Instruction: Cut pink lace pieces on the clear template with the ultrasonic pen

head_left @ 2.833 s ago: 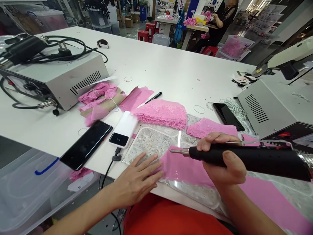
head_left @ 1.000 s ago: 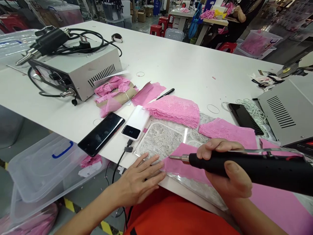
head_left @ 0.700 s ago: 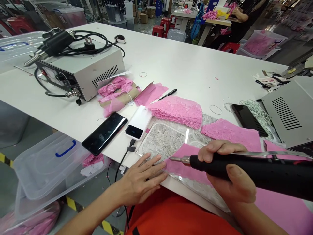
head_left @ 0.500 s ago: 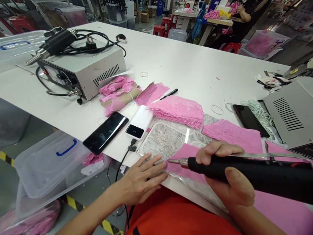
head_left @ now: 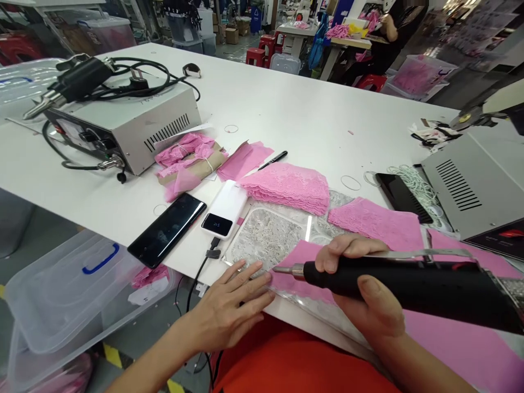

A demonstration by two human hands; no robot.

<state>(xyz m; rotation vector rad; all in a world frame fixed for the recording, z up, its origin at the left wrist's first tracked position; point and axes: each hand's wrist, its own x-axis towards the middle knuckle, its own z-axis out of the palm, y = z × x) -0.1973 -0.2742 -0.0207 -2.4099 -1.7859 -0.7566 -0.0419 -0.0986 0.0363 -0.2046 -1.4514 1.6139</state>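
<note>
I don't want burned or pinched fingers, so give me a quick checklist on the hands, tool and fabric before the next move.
1. Right hand wrapped around the black handheld tool: ok.
2. Left hand spread flat at the left end of the pink fabric piece: ok.
3. Left fingertips well away from the metal tip: not ok; the tip points at them, very close.
4. Metal tip touching the fabric: cannot tell from this angle.
5. Lace stack clear of the tip: ok, it lies farther back.
6. Tool switched on or off: cannot tell.
</note>
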